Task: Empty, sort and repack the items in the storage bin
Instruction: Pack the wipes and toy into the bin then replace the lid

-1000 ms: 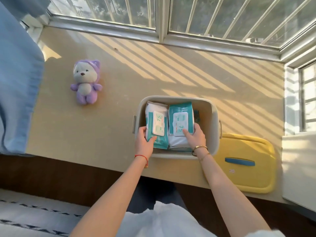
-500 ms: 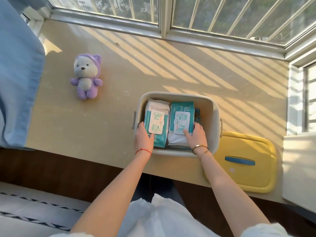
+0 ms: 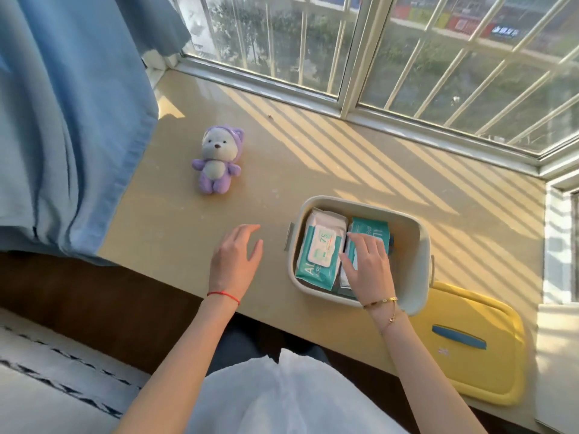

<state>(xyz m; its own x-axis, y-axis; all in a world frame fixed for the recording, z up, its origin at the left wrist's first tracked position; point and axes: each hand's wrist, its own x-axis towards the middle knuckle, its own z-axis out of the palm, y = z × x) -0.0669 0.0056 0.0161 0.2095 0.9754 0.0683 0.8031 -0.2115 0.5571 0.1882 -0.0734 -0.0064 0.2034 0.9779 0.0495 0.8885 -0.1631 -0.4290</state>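
A cream storage bin (image 3: 415, 245) stands on the beige window ledge. Inside lie two teal-and-white wipe packs: the left pack (image 3: 319, 249) lies free, the right pack (image 3: 371, 231) is partly covered by my right hand (image 3: 366, 267), whose fingers rest flat on it. A dark item shows at that pack's right edge. My left hand (image 3: 236, 261) hovers over the ledge left of the bin, fingers spread, holding nothing. A purple plush bear (image 3: 217, 161) sits on the ledge farther left and back.
The bin's yellow lid (image 3: 488, 364) with a blue handle lies at the ledge's front right. A blue curtain (image 3: 62, 104) hangs over the left end. A barred window (image 3: 407, 57) runs along the back. A white surface (image 3: 557, 364) is at the far right.
My left hand has let go of the left wipe pack and moved out of the bin to the left. My right hand stays on the right pack. The camera has tilted up and left.
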